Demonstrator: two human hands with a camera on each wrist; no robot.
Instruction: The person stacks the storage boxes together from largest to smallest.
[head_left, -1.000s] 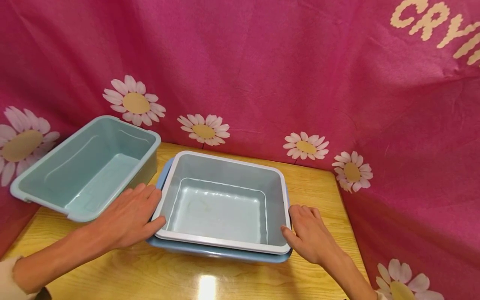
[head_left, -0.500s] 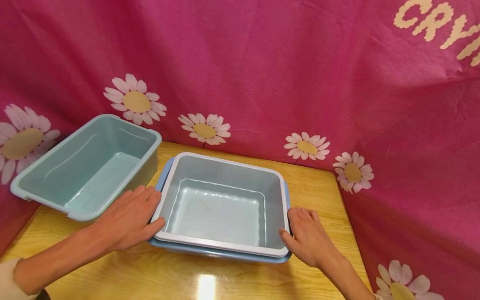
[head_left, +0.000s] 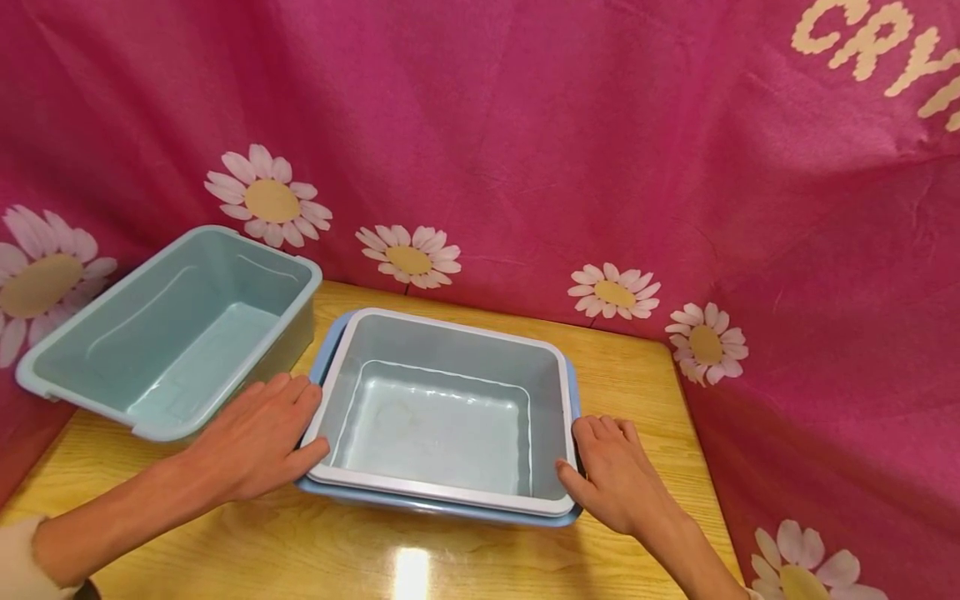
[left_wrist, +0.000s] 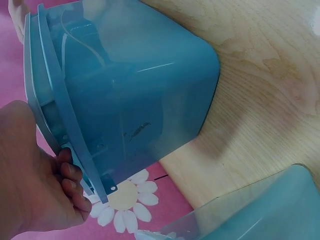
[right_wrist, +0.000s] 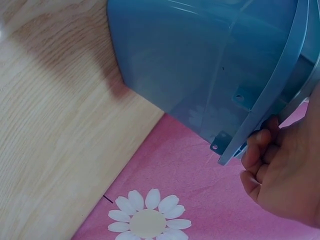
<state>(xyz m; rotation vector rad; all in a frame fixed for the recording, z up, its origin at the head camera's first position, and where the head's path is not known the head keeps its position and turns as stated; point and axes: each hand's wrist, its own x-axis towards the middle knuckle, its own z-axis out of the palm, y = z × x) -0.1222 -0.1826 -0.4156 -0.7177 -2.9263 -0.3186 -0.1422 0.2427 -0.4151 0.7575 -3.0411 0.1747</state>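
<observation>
Inside the blue bin, the grey bin is held by left hand and right hand, nesting or removal seemingly calling for level movement next

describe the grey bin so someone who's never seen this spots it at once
On the wooden table before the pink cloth, find the left hand and right hand. The grey bin sits between them, gripped by its whitish rim. Unlike the separate teal bin, it nests inside the blue bin.
</observation>
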